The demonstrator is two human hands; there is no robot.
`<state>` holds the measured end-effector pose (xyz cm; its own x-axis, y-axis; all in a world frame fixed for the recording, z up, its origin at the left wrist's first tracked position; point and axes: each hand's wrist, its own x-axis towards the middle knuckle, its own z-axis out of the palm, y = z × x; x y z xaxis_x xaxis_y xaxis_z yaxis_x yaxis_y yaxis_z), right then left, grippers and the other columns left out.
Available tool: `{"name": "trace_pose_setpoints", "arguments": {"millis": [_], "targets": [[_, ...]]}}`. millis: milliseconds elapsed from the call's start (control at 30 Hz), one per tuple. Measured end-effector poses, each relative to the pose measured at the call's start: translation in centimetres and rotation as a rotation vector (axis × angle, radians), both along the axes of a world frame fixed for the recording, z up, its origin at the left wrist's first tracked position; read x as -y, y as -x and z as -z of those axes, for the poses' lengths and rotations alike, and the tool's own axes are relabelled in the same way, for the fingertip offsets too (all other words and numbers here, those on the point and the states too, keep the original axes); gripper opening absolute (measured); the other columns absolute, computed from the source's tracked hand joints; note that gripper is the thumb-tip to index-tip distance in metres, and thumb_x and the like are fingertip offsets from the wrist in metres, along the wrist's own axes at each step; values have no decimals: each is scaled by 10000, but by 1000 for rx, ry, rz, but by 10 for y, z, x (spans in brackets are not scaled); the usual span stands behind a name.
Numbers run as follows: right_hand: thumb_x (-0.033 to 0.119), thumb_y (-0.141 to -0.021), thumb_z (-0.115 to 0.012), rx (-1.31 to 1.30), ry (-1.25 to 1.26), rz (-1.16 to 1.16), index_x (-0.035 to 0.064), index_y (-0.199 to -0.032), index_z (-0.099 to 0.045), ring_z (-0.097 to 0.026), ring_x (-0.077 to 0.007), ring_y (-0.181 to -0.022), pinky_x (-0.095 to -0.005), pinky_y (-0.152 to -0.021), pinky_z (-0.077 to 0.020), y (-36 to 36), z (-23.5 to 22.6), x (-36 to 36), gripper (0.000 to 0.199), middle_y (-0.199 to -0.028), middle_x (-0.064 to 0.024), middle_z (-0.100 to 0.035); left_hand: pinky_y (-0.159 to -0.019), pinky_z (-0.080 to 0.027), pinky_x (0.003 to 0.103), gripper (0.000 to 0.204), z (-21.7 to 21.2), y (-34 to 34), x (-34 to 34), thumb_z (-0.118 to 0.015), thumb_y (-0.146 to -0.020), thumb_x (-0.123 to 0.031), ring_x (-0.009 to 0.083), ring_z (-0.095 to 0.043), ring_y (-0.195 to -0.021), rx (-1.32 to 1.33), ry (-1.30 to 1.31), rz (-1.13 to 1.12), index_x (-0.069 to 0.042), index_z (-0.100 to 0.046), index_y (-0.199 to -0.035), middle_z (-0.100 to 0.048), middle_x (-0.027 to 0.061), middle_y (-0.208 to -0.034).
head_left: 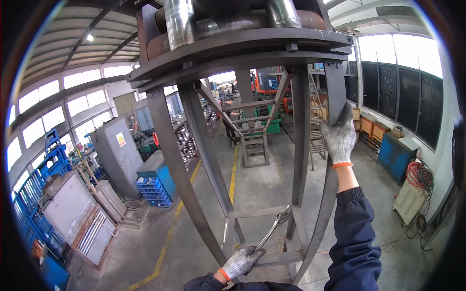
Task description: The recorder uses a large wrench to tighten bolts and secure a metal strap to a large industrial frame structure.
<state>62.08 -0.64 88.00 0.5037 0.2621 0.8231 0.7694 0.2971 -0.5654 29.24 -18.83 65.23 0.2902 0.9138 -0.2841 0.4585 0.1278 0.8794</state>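
Note:
In front of me stands a tall grey steel frame (162, 121) with heavy metal rollers (233, 22) across its top. My left hand (241, 262), in a grey-white work glove with an orange cuff, is closed around the handle of a long metal wrench (270, 235). The wrench's head points up and away, over the frame's lower crossbars. My right hand (341, 137), gloved the same way, is raised and wrapped round the right upright (335, 82); its fingertips are partly hidden. Bolt heads (291, 47) show on the top beam above.
A ladder-like metal stand (318, 140) is behind the right upright. Blue crates (154, 191), a grey cabinet (116, 150) and leaning panels (80, 213) stand left. At right are a blue cabinet (394, 155) and coiled red hose (418, 175). Another person (230, 123) is far back.

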Motion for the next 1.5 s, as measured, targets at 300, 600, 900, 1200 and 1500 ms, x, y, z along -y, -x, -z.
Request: {"name": "trace_pose_setpoints", "arguments": {"millis": [300,600,900,1200,1500], "targets": [[291,-761,-766,15,-51,16,118,-1519,-416,-658,-393,-1140,-459,-944,-541,0,-3,2,853,-1309,-212,-641,-634,-504,340,304,-107,16,3,-633,-999,-280,203,-643,-694,-170,-698,-32,-18,-704,-1136,-684,109,-835],[253,-729,-748,-12,5,-39,69,-1521,-393,-653,-384,-1143,-467,-945,-542,-12,-1,4,887,-1334,-211,-616,-614,-513,434,328,-317,-9,35,-702,-933,-148,352,-676,-710,-673,-1657,-77,-19,-639,-1229,-660,193,-825],[255,-744,-751,6,-12,-51,71,-1514,-397,-652,-390,-1134,-473,-934,-549,-8,-4,3,868,-1326,-219,-601,-728,-543,495,398,-450,-68,18,-507,-1051,-394,406,-689,-817,-1228,-1837,-263,-37,-651,-1149,-688,241,-851],[251,-748,-753,19,-44,-34,51,-1487,-426,-655,-382,-1143,-461,-931,-556,-7,-5,2,833,-1324,-207,-613,-763,-563,502,320,-453,-93,9,-532,-1039,-321,403,-697,-800,-1328,-1920,-276,-16,-625,-1017,-683,230,-774],[270,-751,-753,-12,0,-68,51,-1504,-407,-650,-380,-1157,-460,-952,-546,-6,-5,8,857,-1368,-204,-598,-771,-572,516,350,-446,-80,-3,-527,-1036,-358,394,-709,-852,-1282,-1810,-350,-24,-632,-1033,-709,215,-839]]}}
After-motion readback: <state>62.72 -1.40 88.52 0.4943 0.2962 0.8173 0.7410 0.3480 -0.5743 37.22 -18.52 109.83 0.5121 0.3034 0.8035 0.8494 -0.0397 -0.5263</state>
